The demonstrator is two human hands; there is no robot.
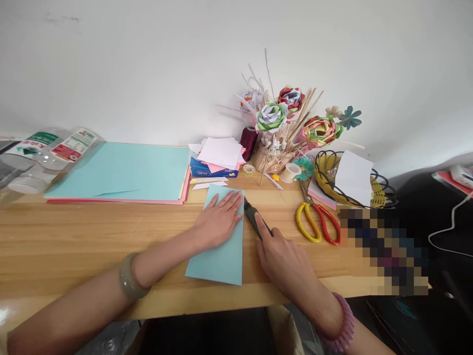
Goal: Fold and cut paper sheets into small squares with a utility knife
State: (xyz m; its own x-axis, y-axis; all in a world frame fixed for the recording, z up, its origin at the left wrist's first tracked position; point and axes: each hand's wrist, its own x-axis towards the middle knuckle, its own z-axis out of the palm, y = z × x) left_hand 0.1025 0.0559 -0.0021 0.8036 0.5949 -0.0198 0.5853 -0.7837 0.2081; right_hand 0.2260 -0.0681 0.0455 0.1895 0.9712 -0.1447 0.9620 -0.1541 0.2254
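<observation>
- Table [162,261]: bears everything below.
- Paper stack [129,172]: lies left of the blue sheet.
- Blue sheet [218,264]: lies flat, mid-table, under the left hand.
- Left hand [218,222]: palm down on the sheet, fingers slightly spread.
- Right hand [283,254]: index finger straight along the knife, the others curled round its handle.
- Scissors [310,217]: rest right of the right hand.
- Knife [254,219]: its tip is at the sheet's right edge.
</observation>
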